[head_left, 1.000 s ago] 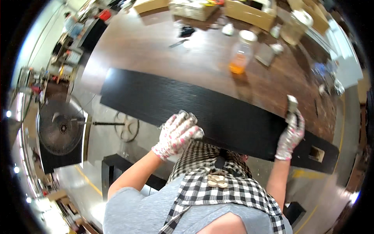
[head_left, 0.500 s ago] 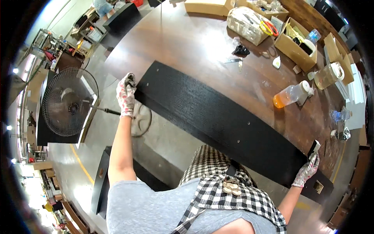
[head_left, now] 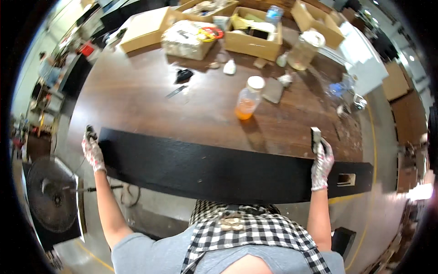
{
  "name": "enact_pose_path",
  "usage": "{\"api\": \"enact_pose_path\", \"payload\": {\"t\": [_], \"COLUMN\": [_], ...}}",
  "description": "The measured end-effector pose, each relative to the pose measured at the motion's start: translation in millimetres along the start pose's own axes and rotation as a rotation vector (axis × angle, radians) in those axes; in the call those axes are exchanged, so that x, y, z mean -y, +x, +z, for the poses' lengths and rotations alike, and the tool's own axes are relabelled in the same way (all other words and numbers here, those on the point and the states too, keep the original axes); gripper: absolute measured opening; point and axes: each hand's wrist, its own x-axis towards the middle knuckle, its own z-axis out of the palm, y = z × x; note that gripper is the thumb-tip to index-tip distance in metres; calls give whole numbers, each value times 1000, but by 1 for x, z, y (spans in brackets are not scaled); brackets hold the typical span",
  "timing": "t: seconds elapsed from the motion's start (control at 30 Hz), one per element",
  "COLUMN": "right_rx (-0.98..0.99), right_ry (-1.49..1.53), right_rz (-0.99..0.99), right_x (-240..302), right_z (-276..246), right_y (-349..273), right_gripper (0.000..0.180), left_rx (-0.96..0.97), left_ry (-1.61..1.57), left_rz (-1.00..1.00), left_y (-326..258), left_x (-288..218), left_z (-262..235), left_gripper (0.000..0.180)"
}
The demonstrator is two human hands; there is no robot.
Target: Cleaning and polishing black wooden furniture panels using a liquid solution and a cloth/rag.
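Board, long, black, rectangular-holed

right hand hides part of the black board; dark patch at left hand too blurred to tell

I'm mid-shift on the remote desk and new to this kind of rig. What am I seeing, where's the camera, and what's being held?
No machine here, just a person working in gloves. The camera sits on their head, looking down, so picture left is their left; its wide lens bends straight edges. A long black board spans the near side of a brown table. Farther back stand a bottle of orange liquid and an open cardboard box. The left hand, by the board's left end, holds something dark and crumpled. The right hand, over the right part, grips a small block.
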Motion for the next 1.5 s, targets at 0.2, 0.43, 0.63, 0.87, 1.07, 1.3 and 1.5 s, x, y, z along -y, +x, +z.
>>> {"api": "enact_pose_path", "payload": {"t": [0.2, 0.43, 0.63, 0.87, 1.07, 1.3, 1.5], "right_rx": [45, -286, -399, 328, 752, 790, 830], "right_ry": [-469, -746, -1140, -386, -562, -801, -717], "right_rz": [-280, -286, -156, -387, -743, -657, -618], "right_x": [-29, -61, -59, 11, 34, 15, 19], "right_z": [-18, -83, -116, 3, 59, 63, 55], "right_y": [117, 247, 291, 135, -19, -57, -75], "right_gripper": [30, 34, 47, 25, 41, 39, 39], "left_rx": [292, 283, 270, 337, 633, 625, 785], "left_ry": [-617, -101, -31, -218, -292, -355, -169], "left_rz": [369, 674, 663, 800, 1027, 990, 1146], "left_y": [-119, -169, -170, -182, -271, -296, -297], "left_x": [-164, -194, -201, -263, -335, -290, -241], "left_z": [8, -6, -6, -4, 1, -27, -69], "left_gripper": [34, 40, 38, 23, 38, 53, 62]}}
